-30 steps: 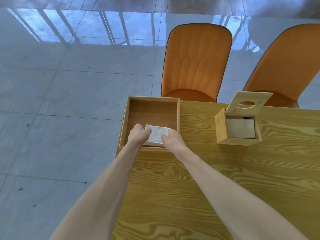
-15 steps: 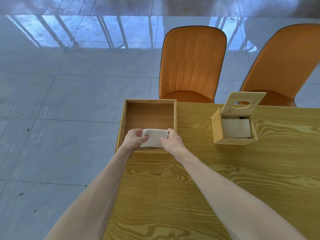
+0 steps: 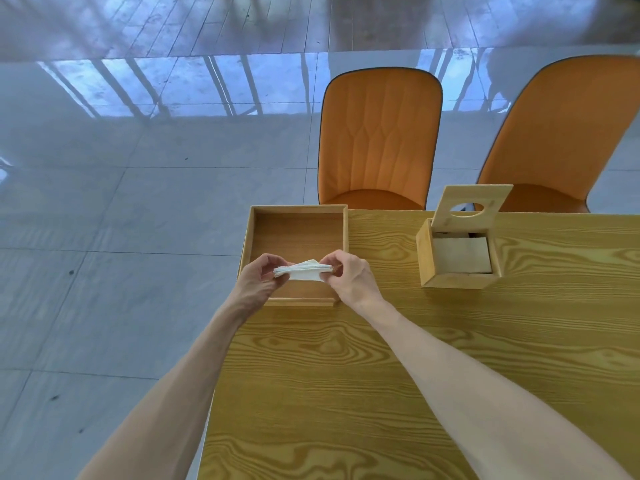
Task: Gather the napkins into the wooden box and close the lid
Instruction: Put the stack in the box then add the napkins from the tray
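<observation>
Above the wooden tray (image 3: 256, 237), both hands' grip pinching the napkins (image 3: 303, 270), left hand (image 3: 258, 280), right hand (image 3: 353, 277)

Setting: dining area, home or café; cannot tell which. Evidence: wood-grain counter (image 3: 433, 358) with two orange upholstered chairs, one (image 3: 379, 140) pushed up to the far edge, the other (image 3: 568, 133) at right. Floor (image 3: 121, 209) is large glossy grey tile, reflecting window bars or railings. On the counter: open wooden tray (image 3: 298, 216), wooden tissue box (image 3: 457, 282) with lid raised.
</observation>
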`<act>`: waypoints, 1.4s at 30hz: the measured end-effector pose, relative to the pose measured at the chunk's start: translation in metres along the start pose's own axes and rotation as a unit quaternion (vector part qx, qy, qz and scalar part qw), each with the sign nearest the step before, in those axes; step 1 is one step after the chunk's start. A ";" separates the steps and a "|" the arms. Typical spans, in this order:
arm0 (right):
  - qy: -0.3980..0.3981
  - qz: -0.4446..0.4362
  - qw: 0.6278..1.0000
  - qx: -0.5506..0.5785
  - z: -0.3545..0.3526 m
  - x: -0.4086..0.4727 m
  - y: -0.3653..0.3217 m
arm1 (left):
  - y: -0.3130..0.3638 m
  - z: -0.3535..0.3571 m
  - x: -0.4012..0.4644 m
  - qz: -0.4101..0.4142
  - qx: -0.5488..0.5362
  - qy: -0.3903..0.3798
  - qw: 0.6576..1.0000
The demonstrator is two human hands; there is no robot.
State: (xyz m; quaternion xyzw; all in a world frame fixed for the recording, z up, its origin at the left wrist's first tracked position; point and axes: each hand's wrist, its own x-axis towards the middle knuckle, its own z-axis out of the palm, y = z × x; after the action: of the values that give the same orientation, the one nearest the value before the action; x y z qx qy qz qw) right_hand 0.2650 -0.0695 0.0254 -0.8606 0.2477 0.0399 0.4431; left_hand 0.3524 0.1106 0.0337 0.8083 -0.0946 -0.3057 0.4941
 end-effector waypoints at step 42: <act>0.134 0.079 0.979 0.132 -0.160 -0.054 0.101 | 0.090 0.156 -0.005 0.049 0.021 -0.048 0.997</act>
State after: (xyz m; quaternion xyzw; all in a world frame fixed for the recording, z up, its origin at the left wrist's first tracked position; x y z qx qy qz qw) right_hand 0.1469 -0.2222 0.0630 -0.7699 0.3752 -0.0742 0.5109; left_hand 0.2702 -0.0476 0.0619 0.7970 -0.1642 -0.3179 0.4865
